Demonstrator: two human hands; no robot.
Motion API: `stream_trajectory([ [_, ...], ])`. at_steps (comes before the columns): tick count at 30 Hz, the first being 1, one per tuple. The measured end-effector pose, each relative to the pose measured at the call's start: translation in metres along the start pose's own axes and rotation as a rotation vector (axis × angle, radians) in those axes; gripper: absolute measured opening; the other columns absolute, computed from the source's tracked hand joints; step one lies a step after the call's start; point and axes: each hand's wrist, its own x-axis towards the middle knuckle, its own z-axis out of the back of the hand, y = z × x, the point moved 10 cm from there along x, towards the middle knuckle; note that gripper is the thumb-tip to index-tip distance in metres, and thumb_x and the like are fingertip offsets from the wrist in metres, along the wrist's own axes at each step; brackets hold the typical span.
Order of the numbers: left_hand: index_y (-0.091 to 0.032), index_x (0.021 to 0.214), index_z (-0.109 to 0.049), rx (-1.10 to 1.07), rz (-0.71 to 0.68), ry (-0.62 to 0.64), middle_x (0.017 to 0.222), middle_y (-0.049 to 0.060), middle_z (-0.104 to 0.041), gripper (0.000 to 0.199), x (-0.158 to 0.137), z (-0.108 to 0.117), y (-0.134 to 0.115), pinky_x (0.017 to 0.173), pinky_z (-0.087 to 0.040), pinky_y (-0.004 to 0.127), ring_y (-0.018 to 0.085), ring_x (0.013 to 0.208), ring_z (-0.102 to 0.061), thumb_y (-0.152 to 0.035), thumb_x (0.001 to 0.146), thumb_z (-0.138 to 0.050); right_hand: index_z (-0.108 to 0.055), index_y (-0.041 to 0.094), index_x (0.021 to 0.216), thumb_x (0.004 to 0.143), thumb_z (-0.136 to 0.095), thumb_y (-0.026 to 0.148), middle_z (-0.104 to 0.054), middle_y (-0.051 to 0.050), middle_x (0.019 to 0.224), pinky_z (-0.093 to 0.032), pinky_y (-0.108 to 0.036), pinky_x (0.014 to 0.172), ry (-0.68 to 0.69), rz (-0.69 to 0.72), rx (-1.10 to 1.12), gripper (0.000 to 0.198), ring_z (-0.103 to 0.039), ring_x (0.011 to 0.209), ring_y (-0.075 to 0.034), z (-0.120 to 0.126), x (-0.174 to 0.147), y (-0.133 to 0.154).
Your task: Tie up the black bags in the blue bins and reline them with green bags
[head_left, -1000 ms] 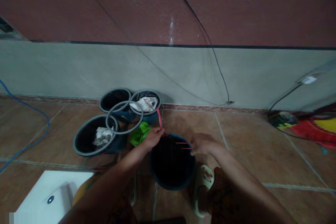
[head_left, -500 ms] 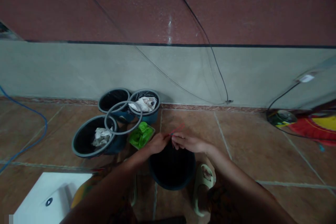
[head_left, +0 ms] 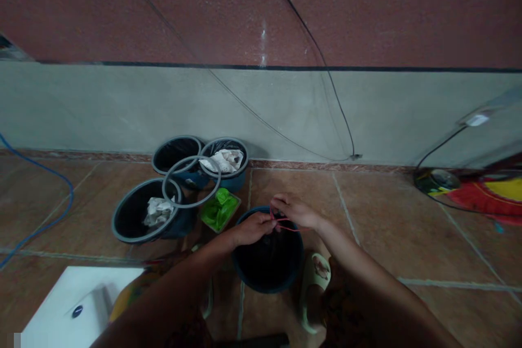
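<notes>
While both hands meet over the mouth of the dark blue round bin (head_left: 268, 261), a thin red band (head_left: 284, 224) runs between them, pulled into a narrow loop above the black liner. The left hand (head_left: 252, 228) has its grip pinched on the band's near end; the right hand (head_left: 294, 210) has its fingers curled tight on the far end, just beyond the rim. That bin is smooth plastic and stands on glossy brown floor tiles (head_left: 387, 217) with pale grout lines, a patterned slipper (head_left: 316, 277) touching its right side.

Left of it lies a crumpled green bag (head_left: 219, 212), then three grey-rimmed bins (head_left: 141, 217) clustered against the wall, two holding wadded white paper, with a loose grey ring (head_left: 191, 181) resting across their rims. To the right the tiles lie bare as far as the red and yellow cloth (head_left: 489, 196); a blue cable (head_left: 44, 196) curves at far left, and a white box (head_left: 69, 299) sits at the lower left corner.

Half a second ago the hands touched at the bin's far rim, with the band sticking up; now they sit slightly apart, the left drawn back over the opening.
</notes>
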Motion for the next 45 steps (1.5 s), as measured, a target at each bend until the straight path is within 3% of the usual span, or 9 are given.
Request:
stream_trajectory([
  [2,-0.014,0.084,-0.068,-0.057,0.038,-0.036,0.063,-0.003,-0.049,0.049,0.000,0.003,0.007,0.060,-0.032,0.024,0.011,0.060,-0.041,-0.058,0.093,-0.049,-0.069,0.018,0.099,0.091,-0.059,0.049,-0.073,-0.008,0.099,-0.051,-0.033,0.077,-0.236,-0.037,-0.066,0.033,-0.065,0.084,-0.020,0.024,-0.001,-0.010],
  [6,-0.015,0.078,-0.069,-0.192,0.099,-0.130,0.061,-0.003,-0.050,0.046,0.000,0.013,0.013,0.059,-0.031,0.025,0.011,0.060,-0.042,-0.057,0.089,-0.055,-0.060,0.019,0.132,0.085,-0.068,0.051,-0.062,-0.016,0.137,-0.051,-0.043,0.095,-0.551,-0.082,-0.095,0.057,-0.064,0.115,-0.028,0.055,-0.014,-0.019],
  [13,-0.017,0.067,-0.068,-0.322,0.241,-0.271,0.059,-0.002,-0.055,0.028,-0.003,0.029,0.026,0.058,-0.031,0.025,0.011,0.057,-0.043,-0.039,0.082,-0.059,-0.075,0.022,0.093,0.091,-0.060,0.034,-0.075,-0.006,0.088,-0.048,-0.030,0.074,0.024,-0.092,-0.233,0.019,-0.068,0.079,-0.020,-0.008,-0.011,-0.007],
  [19,-0.015,0.073,-0.073,-0.193,0.261,-0.357,0.067,0.001,-0.066,0.023,-0.005,0.044,0.036,0.058,-0.035,0.025,0.013,0.061,-0.052,-0.029,0.081,-0.056,-0.071,0.019,0.073,0.089,-0.054,0.021,-0.061,0.001,0.064,-0.035,-0.025,0.059,0.202,-0.164,-0.298,0.024,-0.051,0.059,-0.012,-0.024,-0.017,0.003],
  [23,-0.016,0.083,-0.077,0.129,0.185,-0.322,0.078,0.003,-0.074,0.019,-0.005,0.048,0.021,0.073,-0.046,0.029,0.017,0.071,-0.063,-0.019,0.077,-0.060,-0.065,0.019,0.063,0.087,-0.056,0.022,-0.054,0.003,0.057,-0.031,-0.025,0.054,0.347,-0.186,-0.286,0.025,-0.044,0.053,-0.011,-0.039,-0.024,-0.009],
  [28,-0.023,0.087,-0.076,0.756,-0.097,-0.279,0.083,0.001,-0.078,0.025,-0.010,0.037,-0.030,0.116,-0.028,0.052,0.021,0.085,-0.071,-0.010,0.084,-0.054,-0.069,0.021,0.072,0.083,-0.054,0.014,-0.069,-0.004,0.074,-0.042,-0.026,0.064,0.066,-0.083,-0.343,0.020,-0.057,0.067,-0.015,-0.016,-0.009,-0.020],
  [34,-0.022,0.093,-0.071,1.107,-0.410,-0.361,0.080,-0.001,-0.075,0.023,-0.026,0.026,-0.073,0.124,-0.016,0.055,0.015,0.075,-0.069,-0.010,0.094,-0.051,-0.073,0.022,0.090,0.089,-0.056,0.029,-0.074,-0.004,0.087,-0.053,-0.034,0.084,-0.002,0.097,-0.024,0.018,-0.065,0.084,-0.019,-0.024,0.007,-0.008],
  [40,-0.022,0.095,-0.071,1.031,-0.564,-0.553,0.106,0.002,-0.077,0.022,-0.040,0.034,-0.088,0.125,-0.019,0.053,0.014,0.089,-0.070,-0.013,0.097,-0.051,-0.070,0.022,0.087,0.082,-0.065,0.039,-0.074,-0.005,0.094,-0.051,-0.036,0.091,0.041,0.043,0.308,0.018,-0.065,0.091,-0.021,-0.029,0.010,-0.004],
  [45,-0.021,0.088,-0.072,0.786,-0.536,-0.680,0.097,0.002,-0.074,0.019,-0.044,0.053,-0.084,0.115,-0.036,0.045,0.014,0.091,-0.069,-0.009,0.091,-0.057,-0.068,0.018,0.089,0.073,-0.075,0.050,-0.067,0.000,0.081,-0.047,-0.029,0.074,0.089,-0.118,0.556,0.036,-0.058,0.075,-0.015,-0.031,0.000,-0.017],
])
